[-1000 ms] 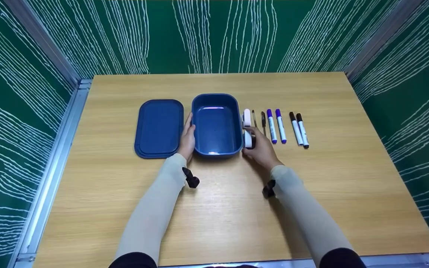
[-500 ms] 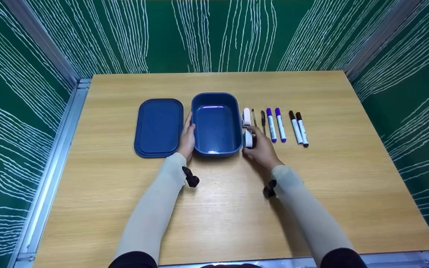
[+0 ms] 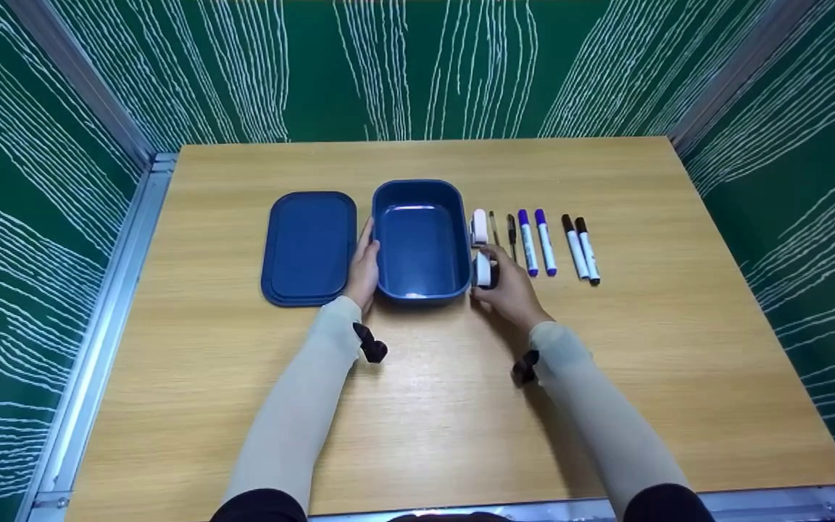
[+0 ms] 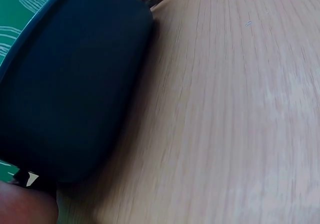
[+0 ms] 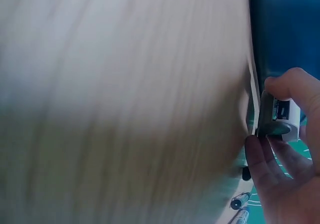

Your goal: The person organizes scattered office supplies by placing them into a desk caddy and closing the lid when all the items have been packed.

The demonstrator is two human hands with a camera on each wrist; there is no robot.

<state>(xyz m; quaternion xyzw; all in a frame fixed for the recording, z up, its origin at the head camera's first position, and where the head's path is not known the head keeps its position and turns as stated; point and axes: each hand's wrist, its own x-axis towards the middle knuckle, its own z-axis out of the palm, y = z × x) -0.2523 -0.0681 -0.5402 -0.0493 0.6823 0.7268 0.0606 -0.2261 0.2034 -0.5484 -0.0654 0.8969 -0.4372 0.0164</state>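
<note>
A deep blue plastic box (image 3: 421, 246) stands without a cover on the table. My left hand (image 3: 363, 270) rests along its left wall with straight fingers. Between thumb and fingers, my right hand (image 3: 510, 290) pinches a small white-and-grey block-shaped item (image 3: 483, 270) beside the box's right wall; its exact kind is unclear. In the right wrist view, this item (image 5: 282, 114) shows a dark slot at its end, and the hand (image 5: 295, 169) reaches round it. A similar white item (image 3: 479, 227) lies just beyond. The left wrist view shows the box's near wall (image 4: 75, 83).
The blue lid (image 3: 310, 249) lies flat left of the box. To the right are a thin pen (image 3: 494, 228), a black pen (image 3: 512, 235), two purple-capped markers (image 3: 536, 243) and two black-capped markers (image 3: 581, 250). Green panels with white lines (image 3: 417, 72) surround the wooden table (image 3: 417, 420).
</note>
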